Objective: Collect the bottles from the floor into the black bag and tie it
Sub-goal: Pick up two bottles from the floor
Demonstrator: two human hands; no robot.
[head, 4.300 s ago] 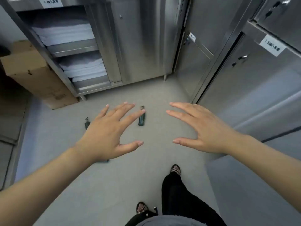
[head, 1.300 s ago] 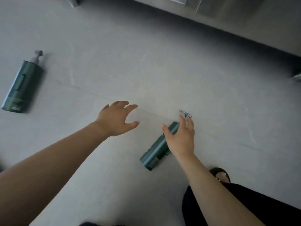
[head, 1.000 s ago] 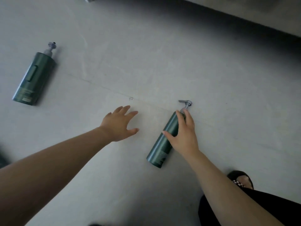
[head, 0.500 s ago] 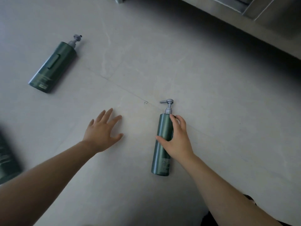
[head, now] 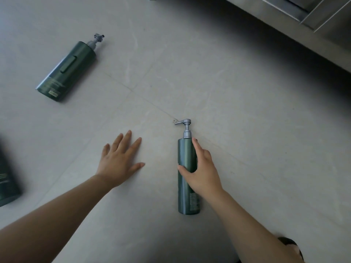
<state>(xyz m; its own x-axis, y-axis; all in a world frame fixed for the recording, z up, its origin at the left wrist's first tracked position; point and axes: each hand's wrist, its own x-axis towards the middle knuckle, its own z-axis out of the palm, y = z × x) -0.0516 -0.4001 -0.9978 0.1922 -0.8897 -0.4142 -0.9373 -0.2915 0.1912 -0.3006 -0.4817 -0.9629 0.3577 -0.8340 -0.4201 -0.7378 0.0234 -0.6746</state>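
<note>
R hand (head: 202, 171) clamped round near green bottle (head: 187, 188) on floor (head: 247, 130); L hand (head: 120, 160) spread flat, fingers apart.

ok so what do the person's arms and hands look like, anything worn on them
The left forearm and right forearm are bare right to the frame's edge, with no sleeves in view. The left hand and right hand wear no gloves, and no rings, watch or bracelets show.
</note>
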